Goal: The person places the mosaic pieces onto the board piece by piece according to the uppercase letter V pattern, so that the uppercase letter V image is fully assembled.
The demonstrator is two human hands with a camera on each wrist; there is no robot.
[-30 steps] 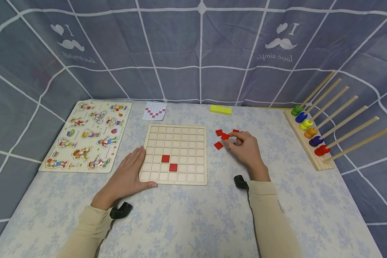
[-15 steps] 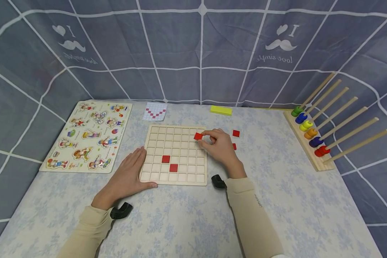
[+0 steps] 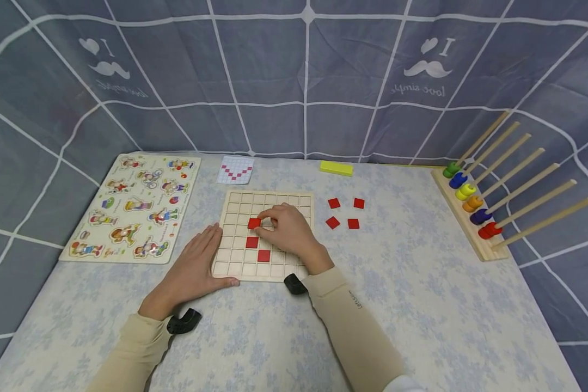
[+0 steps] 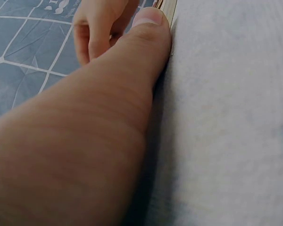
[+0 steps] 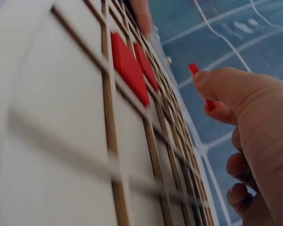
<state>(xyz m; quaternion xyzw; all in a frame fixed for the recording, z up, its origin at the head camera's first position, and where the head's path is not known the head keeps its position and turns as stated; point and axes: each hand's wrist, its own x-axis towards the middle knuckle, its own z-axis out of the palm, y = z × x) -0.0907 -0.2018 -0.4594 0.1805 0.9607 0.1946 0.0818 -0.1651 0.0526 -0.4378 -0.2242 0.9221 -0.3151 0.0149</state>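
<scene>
A wooden grid board lies flat on the table, with two red square tiles set in its cells, touching diagonally. Between thumb and index finger, my right hand pinches another red tile over the board's left half. The right wrist view shows this pinched tile held up, apart from the grid. My left hand rests at the board's near left corner, straight fingers along the left edge and thumb at the near edge. In the left wrist view the left thumb touches the board's side.
Several loose red tiles lie right of the board. Behind it are a pattern card and a yellow block. A picture puzzle board lies at left; a peg stand with coloured rings stands at right.
My right hand has taken a red tile from the loose ones and carried it left over the board. The left hand has stayed at the board's corner.
</scene>
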